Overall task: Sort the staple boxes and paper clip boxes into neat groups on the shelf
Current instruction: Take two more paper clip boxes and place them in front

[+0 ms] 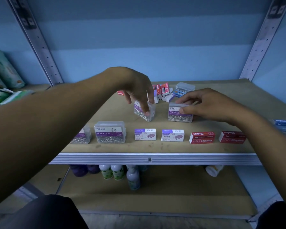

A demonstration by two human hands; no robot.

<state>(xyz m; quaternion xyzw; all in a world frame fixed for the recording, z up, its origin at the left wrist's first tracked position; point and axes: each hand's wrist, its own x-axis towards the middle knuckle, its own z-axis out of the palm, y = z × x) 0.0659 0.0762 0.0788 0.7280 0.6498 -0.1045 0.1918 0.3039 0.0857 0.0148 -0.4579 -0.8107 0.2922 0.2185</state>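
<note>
The left hand (137, 93) reaches over the brown board shelf (155, 147) and pinches a clear plastic paper clip box with a purple label (144, 111) from above, fingertips curled around its upper edges; the box sits tilted, one lower corner down on the shelf. The right hand (210, 107) grips a second clear plastic paper clip box (180, 114), thumb on the front label and fingers over the top, and this one stands flat just behind the front row.

The tilted box looks the riskier: a fingertip pinch on smooth plastic could slip, and the box might drop onto the two white-and-purple staple boxes (145, 134) in front, knocking the row askew. Carrying it towards the front-left clear paper clip box (110, 132) could also brush that box forward, near the shelf's metal lip. The unsorted heap of small boxes (163, 90) behind could be toppled by a wrist swinging back.
</note>
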